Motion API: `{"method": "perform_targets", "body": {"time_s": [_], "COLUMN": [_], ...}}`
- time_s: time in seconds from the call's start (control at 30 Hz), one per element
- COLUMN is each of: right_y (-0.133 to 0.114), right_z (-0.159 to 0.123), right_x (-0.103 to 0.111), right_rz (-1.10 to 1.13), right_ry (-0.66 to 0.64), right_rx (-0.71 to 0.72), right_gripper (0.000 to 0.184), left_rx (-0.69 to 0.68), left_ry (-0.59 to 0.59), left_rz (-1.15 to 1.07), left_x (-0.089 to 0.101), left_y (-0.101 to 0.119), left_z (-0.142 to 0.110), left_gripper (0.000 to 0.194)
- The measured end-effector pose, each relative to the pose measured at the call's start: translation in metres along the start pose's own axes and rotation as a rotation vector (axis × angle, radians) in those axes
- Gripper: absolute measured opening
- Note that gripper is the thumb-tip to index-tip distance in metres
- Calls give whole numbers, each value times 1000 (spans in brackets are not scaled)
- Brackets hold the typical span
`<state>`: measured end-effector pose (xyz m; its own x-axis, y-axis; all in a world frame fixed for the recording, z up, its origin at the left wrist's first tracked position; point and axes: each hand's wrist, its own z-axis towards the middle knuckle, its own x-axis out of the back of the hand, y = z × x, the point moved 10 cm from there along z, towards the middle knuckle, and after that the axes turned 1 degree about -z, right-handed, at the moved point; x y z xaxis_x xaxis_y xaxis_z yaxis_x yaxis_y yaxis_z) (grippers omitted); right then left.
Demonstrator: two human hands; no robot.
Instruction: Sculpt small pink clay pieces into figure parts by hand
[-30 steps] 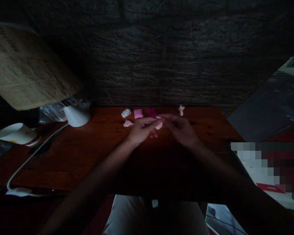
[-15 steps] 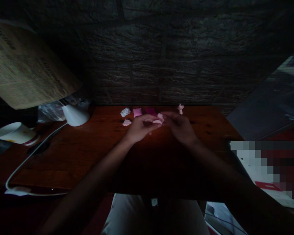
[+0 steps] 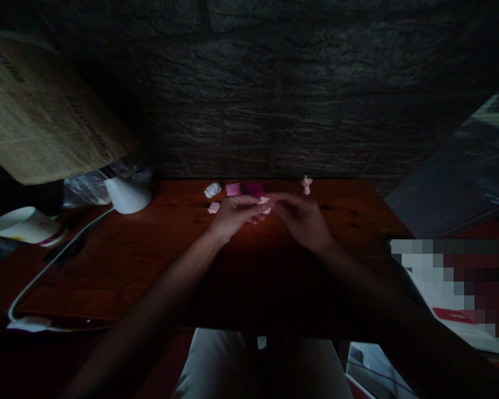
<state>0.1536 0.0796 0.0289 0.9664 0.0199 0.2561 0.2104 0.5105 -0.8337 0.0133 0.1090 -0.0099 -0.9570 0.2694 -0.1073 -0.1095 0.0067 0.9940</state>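
Note:
My left hand (image 3: 232,216) pinches a small pale pink piece (image 3: 266,206) between thumb and fingers, above the wooden table. Closing on the same piece from the other side are the fingertips of my right hand (image 3: 303,219). Whether the piece is paper or soft clay I cannot tell; fingers cover part of it. Just beyond my hands lie a light pink square (image 3: 233,189) and a magenta square (image 3: 256,189). A crumpled white lump (image 3: 212,190) and a pale pink scrap (image 3: 213,208) sit left of them. Farther right stands a small pale pink shaped piece (image 3: 306,184).
The wooden table (image 3: 149,255) meets a dark brick wall (image 3: 316,94). At left are a lamp with a newspaper-covered shade (image 3: 54,111), its white base (image 3: 128,197), a paper cup (image 3: 25,226) and a white cable (image 3: 58,263). A grey panel (image 3: 441,172) rises at right.
The pale pink piece has turned in my fingers and looks smaller. My left hand has rolled, showing lower fingers beneath; both hands stay in nearly the same place.

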Motion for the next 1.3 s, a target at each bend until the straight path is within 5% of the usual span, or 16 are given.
{"method": "perform_targets", "body": {"time_s": [0.27,0.67,0.93,1.3], "right_y": [-3,1,-9,-13], "right_z": [0,-5,-2,-1], "right_x": [4,6,-1,2], "right_rz": [-69,-140,-160,-155], "right_ry": [21,101,-19,41], "right_rx": [16,5,58,136], "right_gripper": [21,24,22,18], "left_rx": [104,179,268,236], "left_ry": [-76,-6,27,84], "left_rz": [-48,-98,-202,-265], "left_x": [-1,-2,-1,0], "left_y": [-9,-13,-24,-17], "left_z": [2,-1,-2,0], "left_gripper": [21,18,10,13]}}
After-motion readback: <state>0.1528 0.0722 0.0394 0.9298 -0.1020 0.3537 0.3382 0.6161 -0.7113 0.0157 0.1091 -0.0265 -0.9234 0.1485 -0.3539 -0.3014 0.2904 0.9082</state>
